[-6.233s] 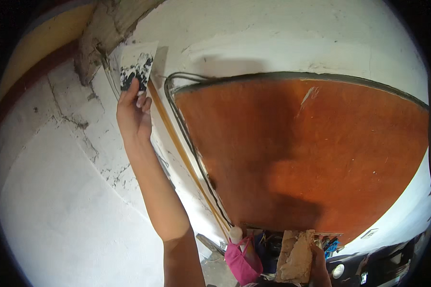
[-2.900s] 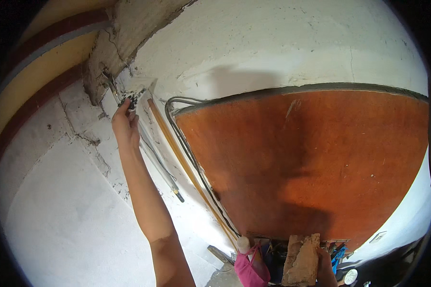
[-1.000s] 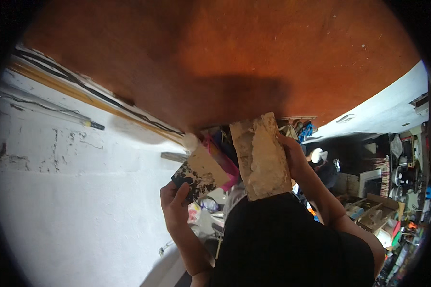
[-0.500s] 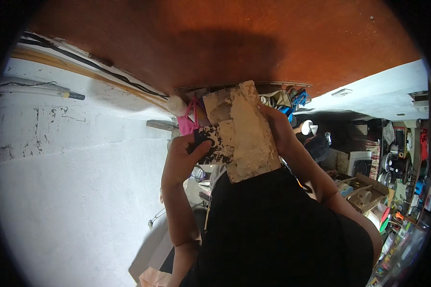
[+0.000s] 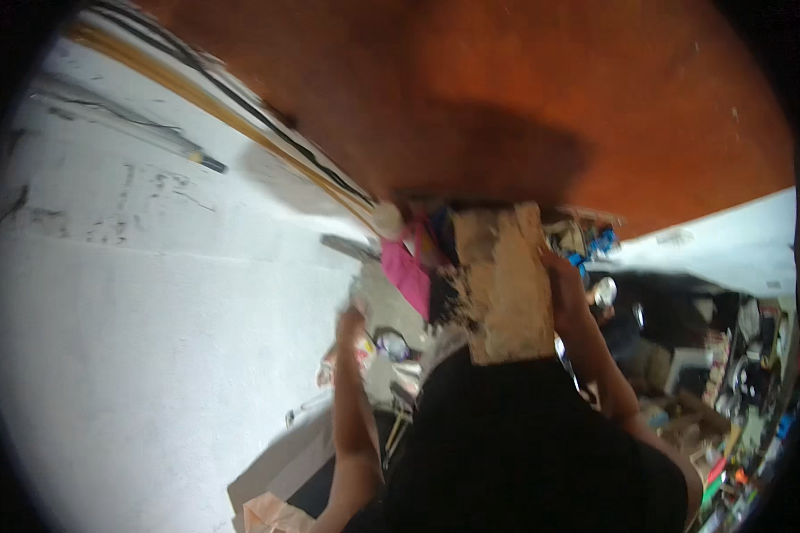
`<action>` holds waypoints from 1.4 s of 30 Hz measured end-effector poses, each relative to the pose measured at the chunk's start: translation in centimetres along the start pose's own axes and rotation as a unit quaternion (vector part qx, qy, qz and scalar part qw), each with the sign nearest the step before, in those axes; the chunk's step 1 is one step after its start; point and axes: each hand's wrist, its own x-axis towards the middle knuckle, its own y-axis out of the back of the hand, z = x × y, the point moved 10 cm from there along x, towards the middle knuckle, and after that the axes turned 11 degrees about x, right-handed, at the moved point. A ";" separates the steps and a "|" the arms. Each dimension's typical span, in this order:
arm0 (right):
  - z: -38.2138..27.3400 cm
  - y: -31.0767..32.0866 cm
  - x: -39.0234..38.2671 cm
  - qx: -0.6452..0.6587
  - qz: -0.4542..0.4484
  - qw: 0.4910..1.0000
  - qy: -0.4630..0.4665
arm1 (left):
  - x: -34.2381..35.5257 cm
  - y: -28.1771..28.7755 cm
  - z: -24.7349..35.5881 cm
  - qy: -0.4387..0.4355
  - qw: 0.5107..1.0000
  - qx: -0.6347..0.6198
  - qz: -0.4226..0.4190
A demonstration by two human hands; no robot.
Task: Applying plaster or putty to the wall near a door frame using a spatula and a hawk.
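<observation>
My right hand (image 5: 567,282) grips the right edge of a flat rectangular board (image 5: 511,289) smeared with cream-coloured putty, held up in front of my black top. At the board's left edge shows a dark flat piece (image 5: 444,302) flecked with putty, blurred; what supports it I cannot make out. My left hand (image 5: 354,313) is apart from the board, out to the left near the white wall. Motion smears its fingers, so whether it holds anything cannot be told.
White wall (image 5: 151,355) with dark flaked marks fills the left side. An orange-brown surface (image 5: 542,98) spans the top, with cables (image 5: 258,120) along its edge. A pink cloth or bag (image 5: 406,277) hangs beside the board. Assorted household clutter (image 5: 729,391) crowds the right.
My left hand has come away from the dark piece and moved down toward the wall side. The whole view has turned and shifted, the board now appearing lower and farther right.
</observation>
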 end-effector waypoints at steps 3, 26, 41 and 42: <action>-0.5 -0.9 -0.6 0.018 -0.051 0.998 0.030 | -5.4 -9.1 3.7 -0.035 0.956 -0.251 -0.146; -1.8 -2.5 -0.7 -0.020 -0.131 0.989 0.060 | 2.3 -1.7 9.0 -0.078 0.864 -0.488 0.096; -2.8 1.4 2.2 -0.037 -0.111 0.990 0.076 | 2.4 -20.6 9.5 -0.052 0.770 -0.631 -0.080; -2.2 1.8 2.4 0.026 -0.092 0.995 0.039 | 2.3 -20.8 9.3 -0.034 0.761 -0.642 -0.090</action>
